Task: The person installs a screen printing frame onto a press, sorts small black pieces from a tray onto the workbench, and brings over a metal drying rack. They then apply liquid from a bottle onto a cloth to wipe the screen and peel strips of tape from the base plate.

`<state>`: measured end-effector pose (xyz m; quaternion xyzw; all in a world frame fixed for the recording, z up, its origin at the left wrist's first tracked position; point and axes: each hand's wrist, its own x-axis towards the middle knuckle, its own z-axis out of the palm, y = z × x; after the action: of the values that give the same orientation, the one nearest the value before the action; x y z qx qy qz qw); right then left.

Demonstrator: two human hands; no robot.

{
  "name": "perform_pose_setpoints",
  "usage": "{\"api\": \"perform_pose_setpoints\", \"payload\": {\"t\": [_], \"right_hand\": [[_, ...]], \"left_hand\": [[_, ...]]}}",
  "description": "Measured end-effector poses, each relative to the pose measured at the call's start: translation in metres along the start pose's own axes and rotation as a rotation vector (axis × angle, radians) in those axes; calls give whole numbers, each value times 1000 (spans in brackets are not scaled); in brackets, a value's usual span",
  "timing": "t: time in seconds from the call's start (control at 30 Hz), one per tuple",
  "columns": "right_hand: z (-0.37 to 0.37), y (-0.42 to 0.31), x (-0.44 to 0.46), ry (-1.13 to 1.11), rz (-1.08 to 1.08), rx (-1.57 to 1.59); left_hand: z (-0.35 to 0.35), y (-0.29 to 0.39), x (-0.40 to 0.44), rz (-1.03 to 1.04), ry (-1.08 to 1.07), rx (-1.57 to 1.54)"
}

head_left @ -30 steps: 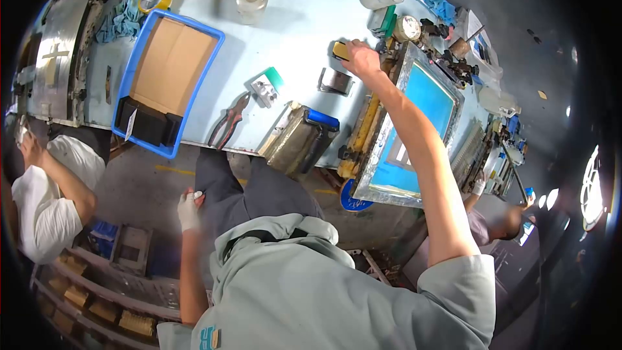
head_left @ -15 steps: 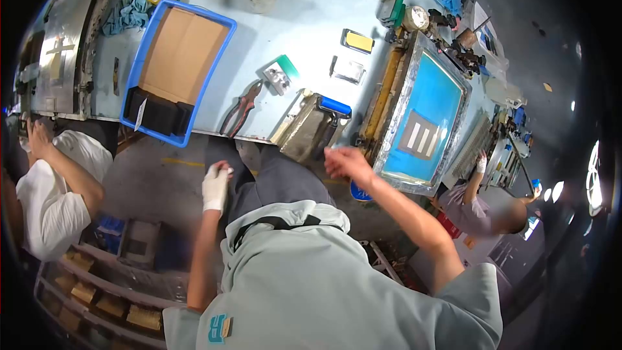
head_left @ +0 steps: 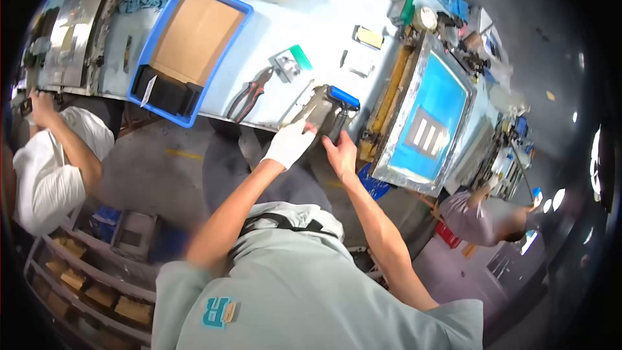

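Observation:
My left hand [head_left: 289,144], in a white glove with bare fingertips, is closed at the left side of a metal block [head_left: 315,109] at the table's front edge. My bare right hand [head_left: 341,153] grips the dark handle of the blue roller [head_left: 345,97], which lies along the block's right side. Red-handled pliers [head_left: 250,95] lie to the left, beside a green and white block [head_left: 293,63]. Behind the roller are a small silvery piece [head_left: 358,63] and a yellow-topped pad [head_left: 369,37].
A blue tray [head_left: 243,15] holding cardboard and black pieces stands at the left. A framed blue screen [head_left: 382,170] is at the right, with bottles and tools behind. One person [head_left: 55,168] works at far left, another [head_left: 476,217] at far right.
My right hand left the yellow-topped pad and came down to the roller's handle. My left hand rose from beside my leg to the metal block. The view has shifted somewhat.

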<state>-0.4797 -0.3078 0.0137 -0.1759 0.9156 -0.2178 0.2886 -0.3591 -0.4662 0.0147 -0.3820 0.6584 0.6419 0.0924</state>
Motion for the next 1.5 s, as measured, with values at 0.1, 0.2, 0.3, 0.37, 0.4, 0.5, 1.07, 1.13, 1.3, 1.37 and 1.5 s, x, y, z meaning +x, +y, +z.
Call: {"api": "perform_pose_setpoints", "payload": {"t": [0.1,0.2,0.3,0.37,0.4,0.5,1.07,1.13,1.3,1.37,1.5], "right_hand": [[-35,-30,-8,-68,209,205],[-63,-42,-24,-223,352,640],[-78,-75,-45,-315,493,827],[-80,-97,-42,-371,599,976],[-79,-111,-29,-376,567,995],[-99,-136,17,-403,404,955],[-357,-519,433,537,-359,155],[-347,-522,448,519,-277,108],[-353,-510,471,443,-348,-32],[-353,-498,478,406,-398,34],[-310,-396,453,10,-528,249]], "left_hand": [[-27,-22,-33,-35,43,-14],[-72,-58,-76,-210,71,-385],[-113,-127,-125,-329,236,-445],[-139,-174,-161,-335,382,-411],[-147,-217,-175,-393,454,-505],[-150,-315,-232,-533,701,-799],[40,-309,-333,-999,584,-547],[45,-293,-332,-1008,576,-511],[39,-283,-328,-993,559,-411],[28,-289,-318,-957,537,-350],[-12,-303,-318,-938,503,-249]]}}
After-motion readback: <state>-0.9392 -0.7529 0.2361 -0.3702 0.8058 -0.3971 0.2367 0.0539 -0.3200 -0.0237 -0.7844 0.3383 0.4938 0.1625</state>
